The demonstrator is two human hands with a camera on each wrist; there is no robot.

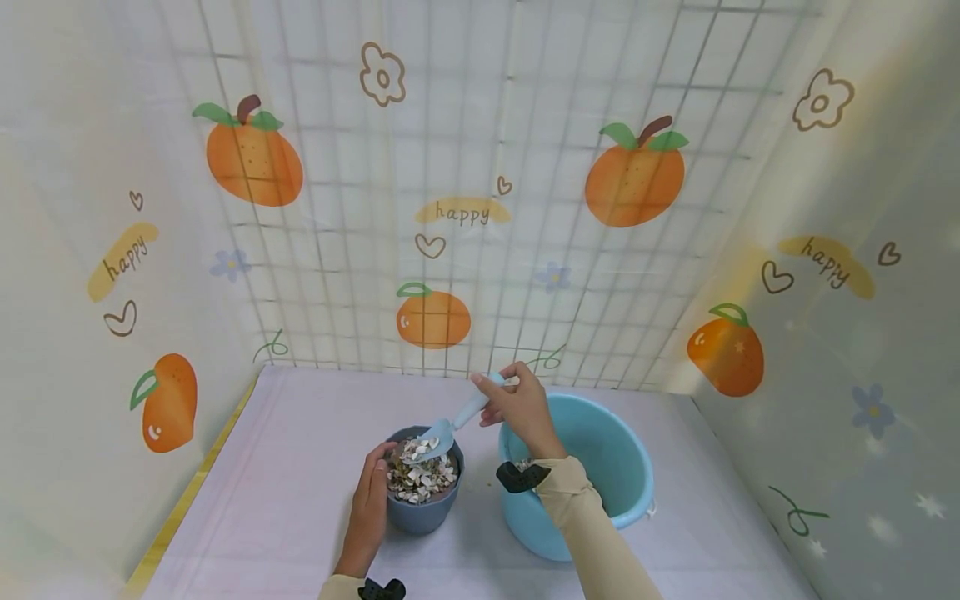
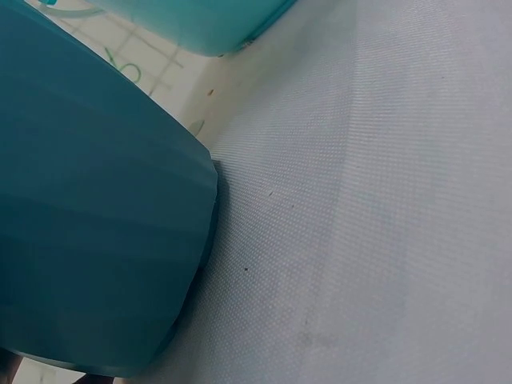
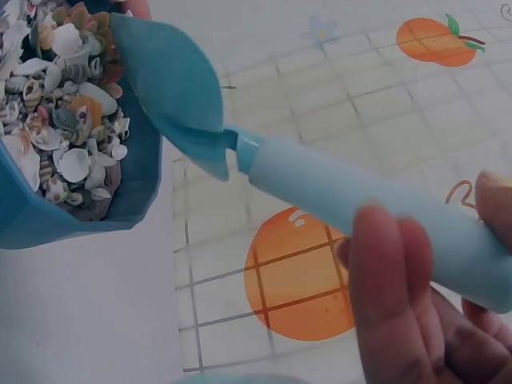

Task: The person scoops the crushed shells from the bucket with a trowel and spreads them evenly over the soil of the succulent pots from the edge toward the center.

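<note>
A blue-grey flower pot (image 1: 420, 518) stands on the table, its top covered with small shells and shell bits (image 3: 72, 136). Pinkish-green fleshy leaves (image 3: 94, 28) show among them in the right wrist view. My left hand (image 1: 367, 500) holds the pot at its left side, fingertips at the rim. In my right hand (image 1: 525, 408) is the handle of a light blue scoop (image 3: 352, 192), gripped between thumb and fingers. The scoop slants down to the left, its blade (image 3: 176, 80) tilted over the pot's rim. White shell bits lie at the blade.
To the right of the pot stands a light blue bucket (image 1: 540, 529), partly hidden behind my right forearm. A pale cloth (image 1: 292, 442) covers the table. Behind it rises a wire grid (image 1: 330, 217) under a fruit-printed curtain. Tiny specks lie on the cloth near the pot.
</note>
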